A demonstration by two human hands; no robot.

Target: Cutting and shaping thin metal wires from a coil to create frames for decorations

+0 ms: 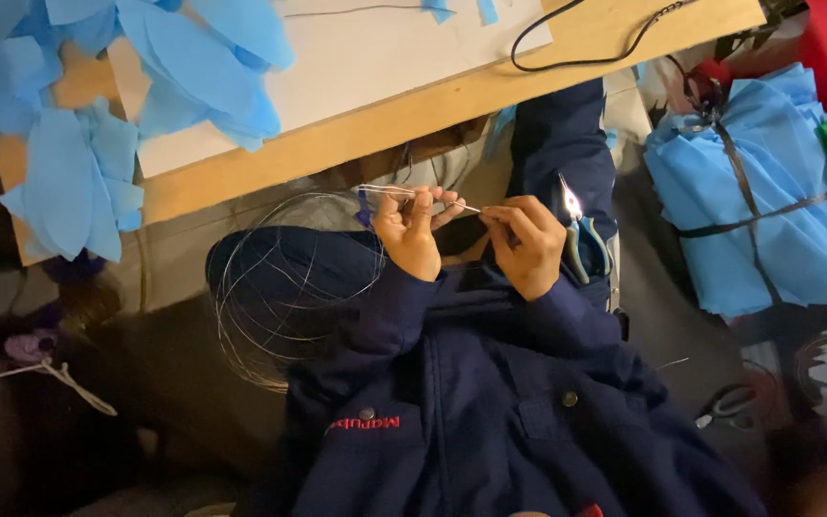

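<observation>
Between both hands, thin silvery wire [433, 197] runs straight.

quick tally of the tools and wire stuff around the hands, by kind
Wire coils: 1, hanging from the left hand
Straight wire pieces: 1, pinched between both hands
Pliers: 1, in the right hand
Scissors: 1, lying lower right
Black cables: 1, on the wooden board
Total: 5
</observation>
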